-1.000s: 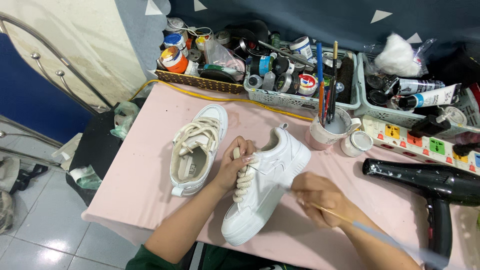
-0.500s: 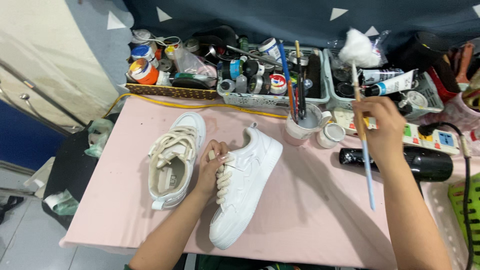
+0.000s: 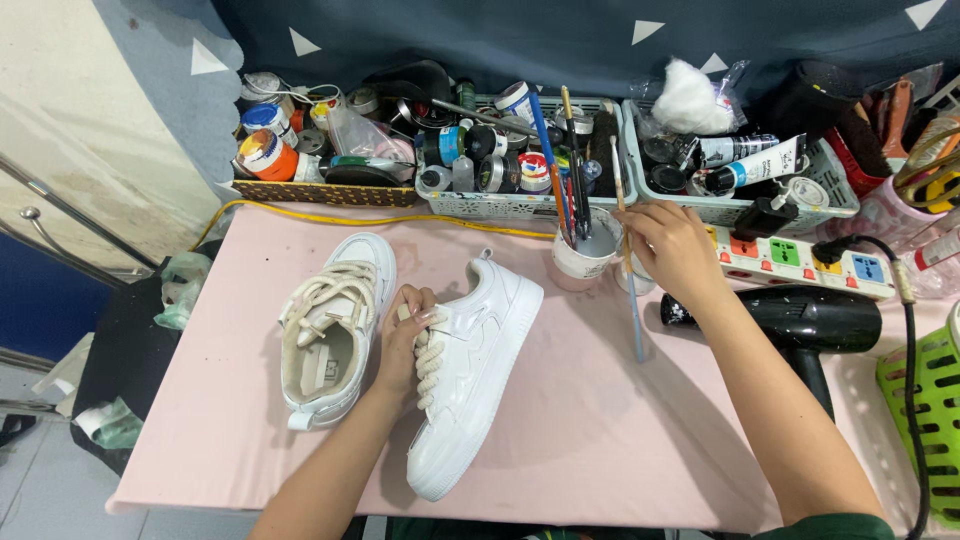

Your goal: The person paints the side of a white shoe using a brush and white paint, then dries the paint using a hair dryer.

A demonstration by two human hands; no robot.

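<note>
My left hand (image 3: 405,330) grips the laces of a white sneaker (image 3: 470,375) that lies on the pink table (image 3: 620,440). A second white sneaker (image 3: 330,325) lies just left of it, opening up. My right hand (image 3: 670,250) holds a thin paintbrush (image 3: 628,260) upright beside a white cup (image 3: 585,258) that stands full of brushes. The brush's handle points down toward the table.
Baskets of paint jars and tubes (image 3: 500,150) line the back edge. A power strip (image 3: 790,262) and a black hair dryer (image 3: 800,320) lie at the right, with a green basket (image 3: 920,400) at the far right. A yellow cord (image 3: 300,210) runs along the back.
My right hand has moved with the paintbrush from near the sneaker up to the cup of brushes. My left hand stays on the sneaker's laces.
</note>
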